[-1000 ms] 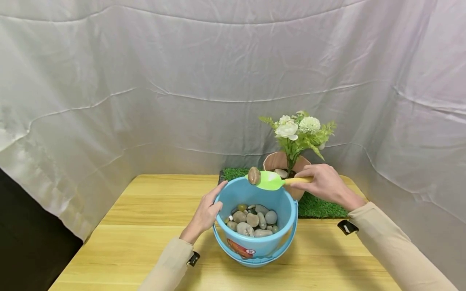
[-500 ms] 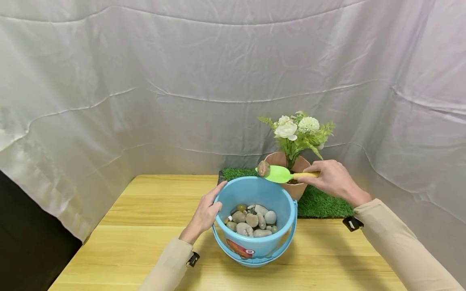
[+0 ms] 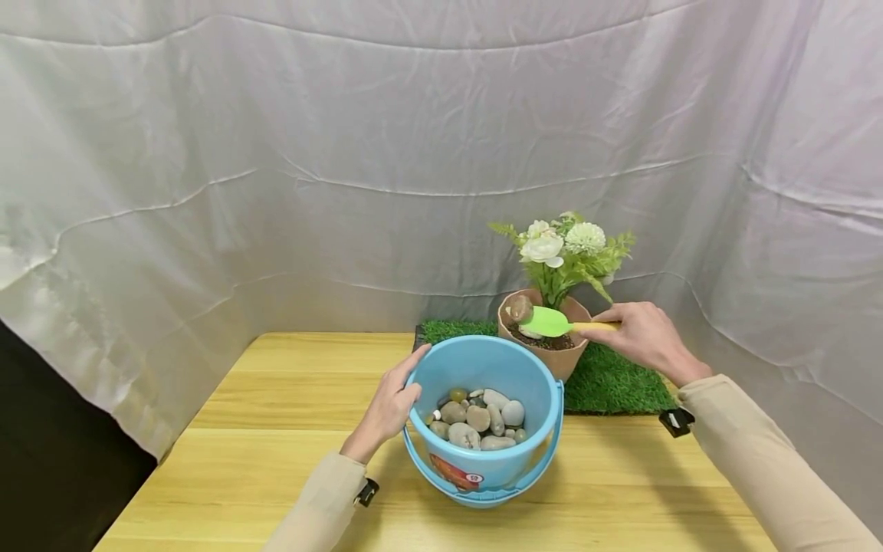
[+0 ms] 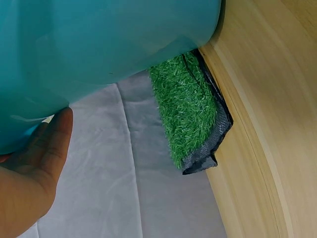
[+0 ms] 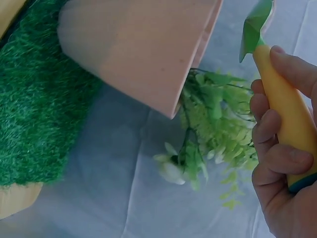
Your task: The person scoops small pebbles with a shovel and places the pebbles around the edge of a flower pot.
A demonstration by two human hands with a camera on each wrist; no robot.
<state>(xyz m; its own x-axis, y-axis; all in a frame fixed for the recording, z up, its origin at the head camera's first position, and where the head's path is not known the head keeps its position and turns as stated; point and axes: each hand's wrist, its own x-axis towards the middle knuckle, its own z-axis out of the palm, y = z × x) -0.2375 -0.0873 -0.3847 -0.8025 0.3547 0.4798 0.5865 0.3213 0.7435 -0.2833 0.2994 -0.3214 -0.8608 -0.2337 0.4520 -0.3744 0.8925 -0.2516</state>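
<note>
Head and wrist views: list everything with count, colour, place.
Table: one, yellowish, lower centre
Backdrop: one, grey, behind table
Turf: one, green, on table
Pot: one, pinkish, on turf
Soil: one layer, dark, in pot
Flowers: several, white with greenery, in pot
Bucket: one, blue, on table
Stones: over ten, mostly grey, in bucket
Trowel: one, green and yellow, above pot
Separate stone: one, brown, trowel's tip
Wrist cameras: two, black, at wrists
Sleeves: two, beige, both arms
Left hand: one, bucket rim
Right hand: one, trowel handle

Bucket (image 3: 483,364): glossy plastic. Trowel (image 3: 549,322): smooth plastic. Pot (image 5: 129,49): matt, smooth. Stones (image 3: 478,418): smooth. Turf (image 3: 614,387): rough, plastic-looking. Bench (image 3: 290,399): smooth wood-look. Curtain (image 3: 379,153): satiny cloth.
</note>
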